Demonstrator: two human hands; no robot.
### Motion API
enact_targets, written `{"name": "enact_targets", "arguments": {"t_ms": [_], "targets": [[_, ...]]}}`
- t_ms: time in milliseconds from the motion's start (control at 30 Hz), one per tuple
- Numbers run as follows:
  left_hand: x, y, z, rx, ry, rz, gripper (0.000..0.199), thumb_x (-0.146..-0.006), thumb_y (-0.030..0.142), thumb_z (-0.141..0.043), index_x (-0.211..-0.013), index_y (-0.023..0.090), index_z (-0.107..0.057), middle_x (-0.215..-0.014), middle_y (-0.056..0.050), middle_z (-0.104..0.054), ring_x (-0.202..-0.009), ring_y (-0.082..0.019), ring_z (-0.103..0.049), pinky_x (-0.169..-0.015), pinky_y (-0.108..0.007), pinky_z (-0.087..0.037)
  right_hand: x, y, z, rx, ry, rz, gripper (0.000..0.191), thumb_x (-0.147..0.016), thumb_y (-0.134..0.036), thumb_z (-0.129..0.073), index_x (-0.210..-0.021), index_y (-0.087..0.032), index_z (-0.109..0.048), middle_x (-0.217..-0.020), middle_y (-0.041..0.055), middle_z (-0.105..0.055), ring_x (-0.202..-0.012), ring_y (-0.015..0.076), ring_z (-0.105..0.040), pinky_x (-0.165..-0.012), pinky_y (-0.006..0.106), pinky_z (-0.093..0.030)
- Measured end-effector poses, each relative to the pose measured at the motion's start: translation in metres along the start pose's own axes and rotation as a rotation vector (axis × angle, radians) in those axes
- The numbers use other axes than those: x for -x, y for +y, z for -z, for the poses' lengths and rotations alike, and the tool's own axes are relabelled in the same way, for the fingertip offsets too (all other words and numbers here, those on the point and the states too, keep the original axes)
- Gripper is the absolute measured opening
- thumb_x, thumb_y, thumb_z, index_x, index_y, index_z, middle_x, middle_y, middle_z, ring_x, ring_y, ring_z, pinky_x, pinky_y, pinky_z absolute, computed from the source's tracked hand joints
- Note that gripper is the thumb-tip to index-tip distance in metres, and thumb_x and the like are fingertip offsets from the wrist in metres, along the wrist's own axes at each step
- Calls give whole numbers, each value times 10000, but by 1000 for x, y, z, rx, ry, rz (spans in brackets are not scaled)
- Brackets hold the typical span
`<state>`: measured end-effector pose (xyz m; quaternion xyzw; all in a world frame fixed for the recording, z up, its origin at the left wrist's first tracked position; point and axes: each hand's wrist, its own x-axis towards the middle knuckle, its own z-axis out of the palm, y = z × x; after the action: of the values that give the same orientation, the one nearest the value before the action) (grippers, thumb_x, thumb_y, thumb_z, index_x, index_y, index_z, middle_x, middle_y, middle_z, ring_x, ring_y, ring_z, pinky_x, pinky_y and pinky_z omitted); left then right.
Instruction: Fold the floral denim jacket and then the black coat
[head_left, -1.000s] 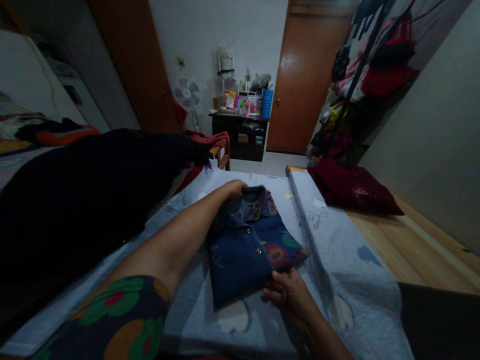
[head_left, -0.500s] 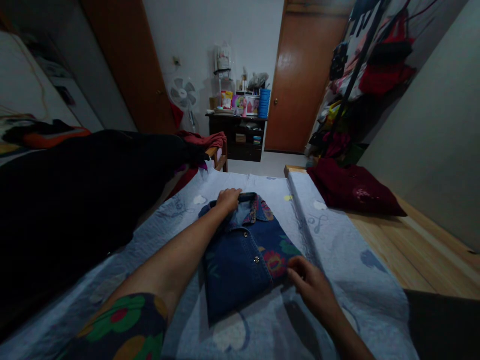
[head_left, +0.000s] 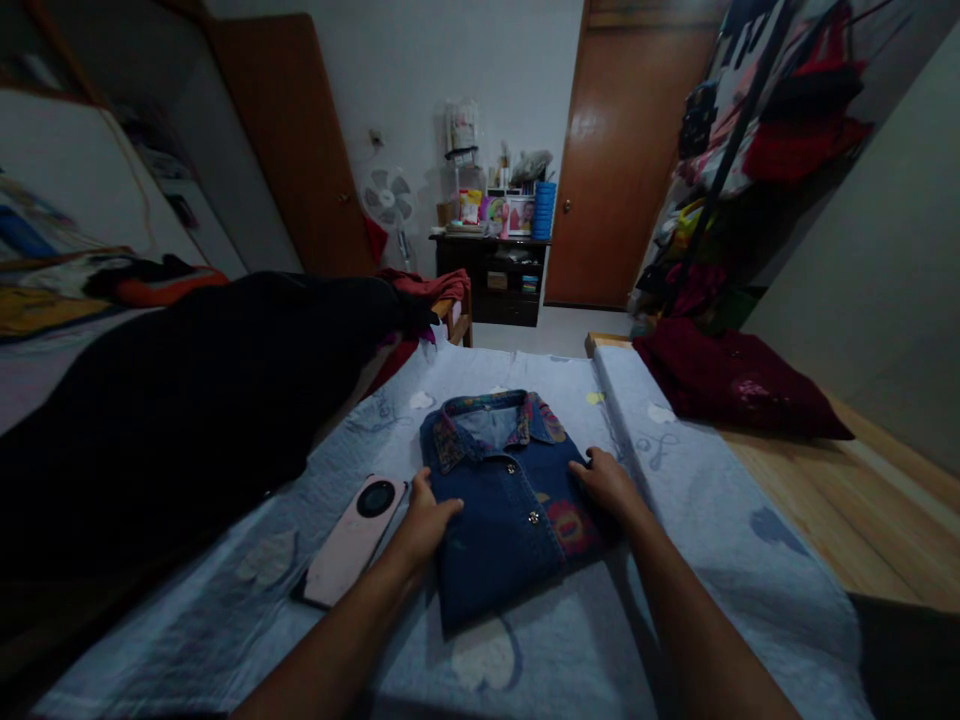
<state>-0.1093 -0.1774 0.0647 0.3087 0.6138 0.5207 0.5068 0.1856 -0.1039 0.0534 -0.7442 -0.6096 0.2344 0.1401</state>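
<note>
A folded dark blue denim shirt with flower prints, metal buttons and a patterned collar lies on the light blue bedsheet. At its left edge is my left hand, thumb over the cloth and fingers at the side, gripping that edge. My right hand grips the opposite side of the shirt below the collar, its fingers partly tucked under. Left of my left forearm, a pale pink phone with a round black camera ring rests on the sheet.
A large black cloth covers the left side. On the wooden surface at right lies a folded maroon garment. Farther back stand a fan, a dark cabinet and a door; bags hang at right.
My left hand has come down from the collar to the shirt's left edge, uncovering collar and phone. My right hand has moved up along the right side. The view has shifted slightly.
</note>
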Motion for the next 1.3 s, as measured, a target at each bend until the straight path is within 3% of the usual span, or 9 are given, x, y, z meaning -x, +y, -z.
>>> {"name": "enact_targets", "arguments": {"t_ms": [100,267,333,433,600,800,967,1133,1300], "targets": [[14,7,0,40,1,86,629,-667,32,-634,-1199,261,-388,-1198,-81,-576,-1041,-213,-619,-899,-333,-494,-5,1,3,30,-64,-45,442,-822,-500,-566,-1059,-133,-630,-1111,188,-670,-1020,279,-635,-801,318,-463],[19,10,2,157,-59,278,609,-689,46,-654,-1193,232,-368,-955,-58,-671,-775,-199,-688,-734,-337,-556,-3,5,11,-23,-121,-44,427,-773,-491,-643,-1013,-139,-624,-1094,161,-676,-978,259,-643,-745,292,-468],[20,2,3,198,-110,312,583,-681,94,-708,-1165,209,-405,-926,-72,-682,-765,-211,-693,-734,-347,-559,1,6,14,-125,-183,-41,436,-759,-451,-673,-1071,-157,-593,-1107,124,-676,-955,232,-649,-717,272,-479],[23,-13,1,223,-148,246,555,-645,112,-751,-1114,204,-470,-972,-83,-688,-818,-213,-694,-783,-346,-554,10,4,19,-281,-261,-29,457,-747,-370,-693,-1137,-178,-551,-1112,94,-677,-899,213,-661,-678,264,-500],[26,-12,1,146,-112,75,602,-644,69,-683,-1182,233,-469,-1054,-75,-681,-879,-212,-686,-810,-351,-545,29,-8,31,-477,-228,-50,409,-728,-276,-701,-1108,-198,-571,-1063,74,-699,-925,221,-664,-718,265,-522],[33,7,26,80,-234,13,647,-650,120,-671,-1246,254,-458,-1142,-55,-661,-946,-218,-672,-852,-343,-522,70,-7,33,-655,-244,26,471,-728,-356,-686,-1137,-191,-520,-1023,71,-693,-877,221,-677,-725,302,-545],[32,-1,44,29,-299,112,646,-637,109,-643,-1239,236,-448,-1083,-46,-676,-888,-215,-683,-819,-340,-532,94,13,15,-663,-330,-14,488,-725,-404,-667,-1146,-205,-521,-1015,51,-698,-874,209,-678,-731,291,-540],[9,1,42,63,-172,167,576,-665,98,-647,-1195,205,-448,-975,-48,-691,-819,-194,-695,-729,-298,-546,69,25,2,-591,-290,-29,385,-746,-395,-635,-1054,-171,-582,-949,60,-702,-844,200,-672,-691,273,-519],[-46,27,26,106,-79,295,370,-699,85,-666,-1037,175,-544,-710,0,-678,-575,-150,-663,-566,-233,-526,28,5,4,-617,-157,-81,387,-728,-319,-648,-1068,-142,-593,-904,73,-701,-795,197,-666,-643,258,-493]]}}
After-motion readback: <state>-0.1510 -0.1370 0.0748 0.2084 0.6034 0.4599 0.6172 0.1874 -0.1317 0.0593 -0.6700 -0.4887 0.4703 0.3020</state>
